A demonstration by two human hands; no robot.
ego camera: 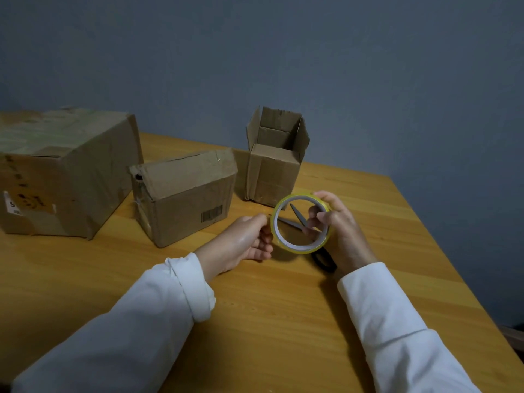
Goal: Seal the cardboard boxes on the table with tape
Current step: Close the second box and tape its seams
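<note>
Tape roll (300,224) held upright above the table (269,307), near its right edge: right hand (337,222) grips it w/ fingers curled thru the core, left hand (246,242) pinches its left rim. Scissors (312,236) lie on the table under the roll. Beyond, small box (275,165) stands w/ flaps up, nothing visible inside; mid box (187,194) & big box (65,171) toward the left edge are closed.

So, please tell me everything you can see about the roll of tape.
The roll of tape is a ring of yellowish clear tape on a white core, fairly thin. It is held on edge above the wooden table, its hole facing the camera. The right hand grips its right side, fingers through the hole; the left hand pinches its left edge. The scissors show behind it.
</note>
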